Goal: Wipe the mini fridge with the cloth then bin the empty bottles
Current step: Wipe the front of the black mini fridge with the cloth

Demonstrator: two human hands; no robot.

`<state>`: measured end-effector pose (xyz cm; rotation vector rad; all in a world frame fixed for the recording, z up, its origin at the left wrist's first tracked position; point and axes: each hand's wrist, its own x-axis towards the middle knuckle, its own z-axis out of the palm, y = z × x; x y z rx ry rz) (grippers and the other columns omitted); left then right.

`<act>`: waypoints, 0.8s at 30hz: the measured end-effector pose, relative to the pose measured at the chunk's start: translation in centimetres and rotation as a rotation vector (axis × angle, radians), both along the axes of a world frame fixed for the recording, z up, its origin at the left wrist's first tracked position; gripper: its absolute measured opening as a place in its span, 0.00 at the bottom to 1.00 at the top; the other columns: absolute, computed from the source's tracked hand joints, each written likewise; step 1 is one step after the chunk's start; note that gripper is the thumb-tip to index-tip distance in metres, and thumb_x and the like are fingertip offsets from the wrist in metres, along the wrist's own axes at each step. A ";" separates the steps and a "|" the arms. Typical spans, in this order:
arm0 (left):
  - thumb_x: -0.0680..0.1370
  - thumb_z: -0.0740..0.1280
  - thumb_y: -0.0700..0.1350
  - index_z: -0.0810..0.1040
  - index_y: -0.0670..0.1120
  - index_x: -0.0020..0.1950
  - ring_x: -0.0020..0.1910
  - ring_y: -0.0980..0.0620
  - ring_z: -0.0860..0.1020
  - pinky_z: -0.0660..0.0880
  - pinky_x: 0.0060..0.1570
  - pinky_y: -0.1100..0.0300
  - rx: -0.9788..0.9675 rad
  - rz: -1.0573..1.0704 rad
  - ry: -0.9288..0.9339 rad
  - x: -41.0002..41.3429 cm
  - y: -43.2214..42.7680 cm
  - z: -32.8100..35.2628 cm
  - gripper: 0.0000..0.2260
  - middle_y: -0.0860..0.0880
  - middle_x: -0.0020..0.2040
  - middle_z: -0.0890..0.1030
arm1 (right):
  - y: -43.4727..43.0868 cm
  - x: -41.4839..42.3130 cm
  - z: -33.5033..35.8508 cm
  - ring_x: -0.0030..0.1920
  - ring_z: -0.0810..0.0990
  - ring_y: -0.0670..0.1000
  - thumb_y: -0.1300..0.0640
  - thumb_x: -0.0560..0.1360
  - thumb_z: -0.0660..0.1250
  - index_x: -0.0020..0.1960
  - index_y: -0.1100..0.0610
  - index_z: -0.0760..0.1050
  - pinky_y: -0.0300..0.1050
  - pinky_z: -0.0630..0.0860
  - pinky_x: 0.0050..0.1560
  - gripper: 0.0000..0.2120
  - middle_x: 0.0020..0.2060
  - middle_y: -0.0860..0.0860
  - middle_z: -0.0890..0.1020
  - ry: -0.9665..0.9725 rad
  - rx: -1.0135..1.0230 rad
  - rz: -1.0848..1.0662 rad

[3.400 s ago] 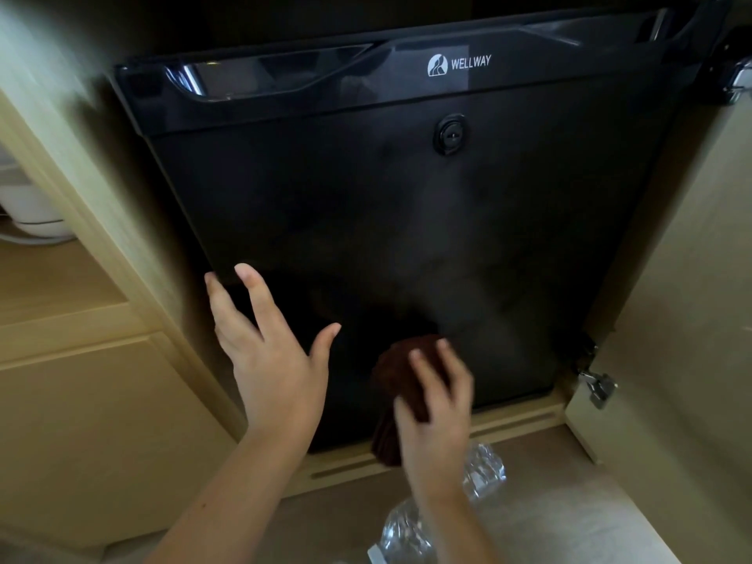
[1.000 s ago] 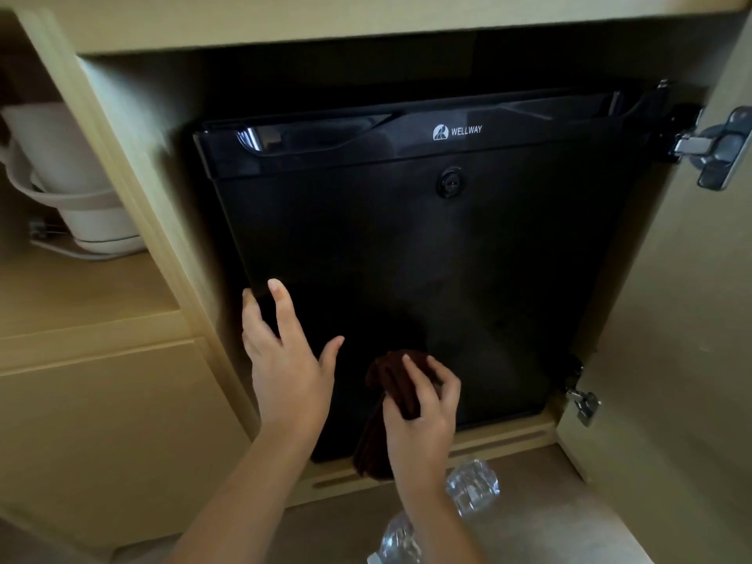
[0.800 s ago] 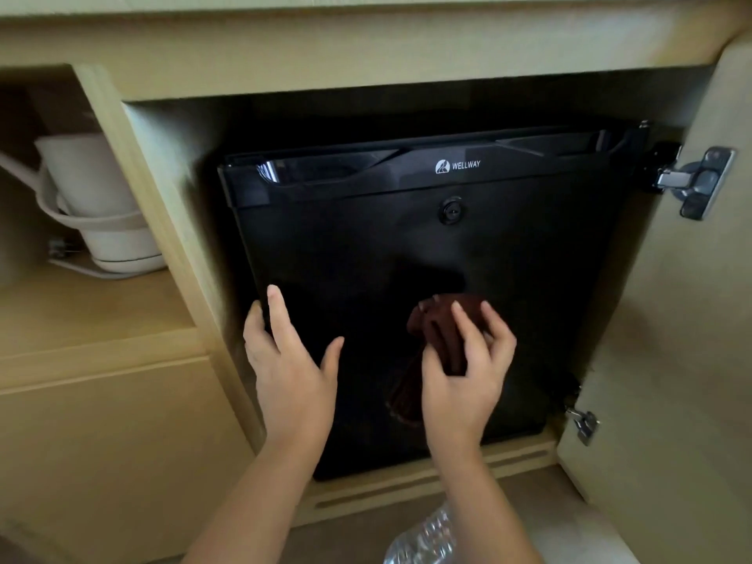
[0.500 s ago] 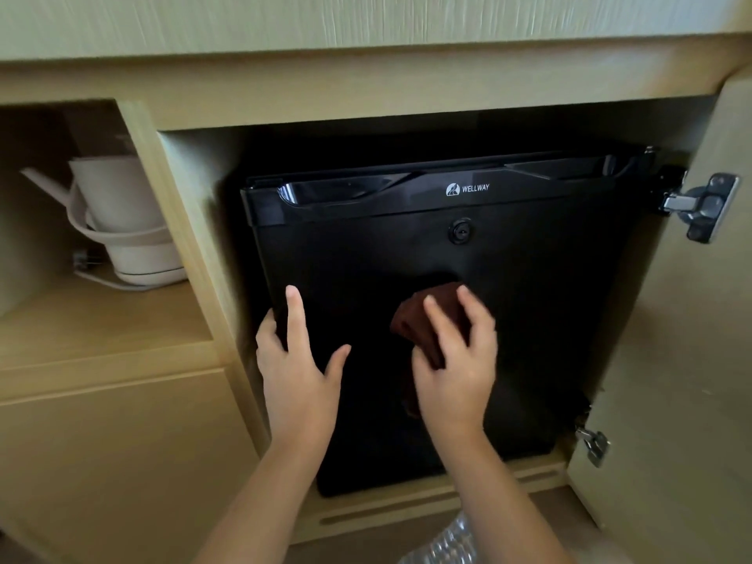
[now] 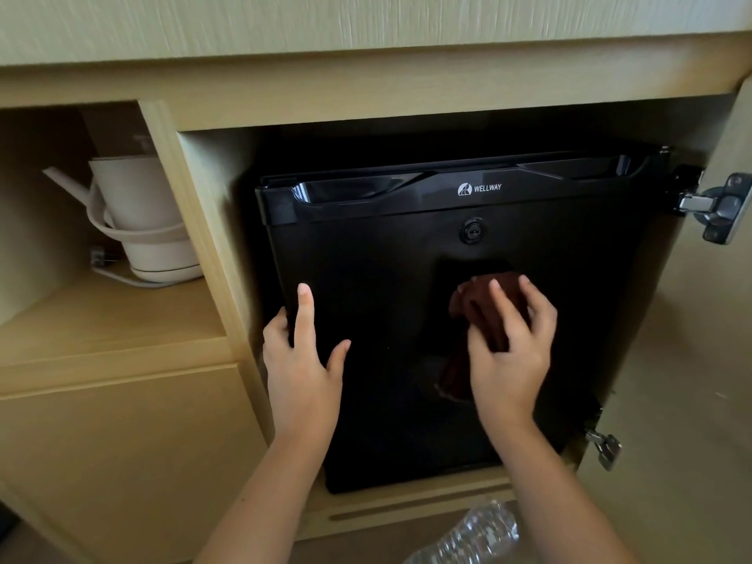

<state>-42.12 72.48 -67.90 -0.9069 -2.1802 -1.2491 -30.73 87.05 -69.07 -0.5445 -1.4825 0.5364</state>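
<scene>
Inside the wooden cabinet (image 5: 366,95), step 1 of 2 is in hand: the right hand (image 5: 508,356) grips a bunched brown cloth (image 5: 474,295) against the mini fridge (image 5: 386,303) door (below its lock (image 5: 471,231)), while the left hand (image 5: 301,372) rests flat-fingered at the door's left edge. Next, unwiped areas need strokes; a clear plastic bottle (image 5: 476,535) waits below.

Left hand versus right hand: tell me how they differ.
The left hand is empty; the right hand grips the brown cloth. The left hand rests on the left edge of the mini fridge; the right hand presses near its middle. Both touch its door.
</scene>
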 end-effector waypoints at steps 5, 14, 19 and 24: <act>0.73 0.70 0.46 0.43 0.61 0.70 0.67 0.44 0.63 0.70 0.60 0.50 -0.017 0.008 -0.006 0.0 0.1 0.0 0.40 0.40 0.68 0.62 | -3.2 -1.8 -3.1 0.61 0.70 0.56 0.69 0.64 0.69 0.60 0.56 0.76 0.41 0.64 0.66 0.25 0.65 0.54 0.68 -0.191 0.183 0.014; 0.74 0.68 0.45 0.41 0.63 0.70 0.67 0.46 0.64 0.70 0.61 0.46 -0.032 -0.014 -0.013 -0.2 -0.4 0.1 0.39 0.42 0.69 0.61 | 0.4 1.3 -1.1 0.62 0.70 0.57 0.72 0.65 0.70 0.59 0.59 0.77 0.39 0.62 0.67 0.24 0.63 0.59 0.71 -0.231 0.223 0.074; 0.75 0.67 0.44 0.41 0.65 0.68 0.64 0.47 0.67 0.71 0.59 0.50 -0.029 -0.046 0.009 -0.6 -1.0 0.1 0.38 0.44 0.67 0.64 | 0.5 0.8 -0.4 0.64 0.68 0.58 0.70 0.66 0.72 0.61 0.60 0.75 0.35 0.62 0.67 0.24 0.64 0.59 0.69 -0.212 0.187 -0.002; 0.75 0.67 0.43 0.44 0.67 0.68 0.56 0.44 0.72 0.74 0.55 0.47 -0.042 -0.084 0.020 -0.9 -1.4 0.2 0.38 0.44 0.64 0.66 | -2.2 -1.5 -2.5 0.56 0.73 0.60 0.67 0.66 0.70 0.60 0.56 0.76 0.44 0.68 0.60 0.23 0.64 0.59 0.72 -0.274 0.391 0.081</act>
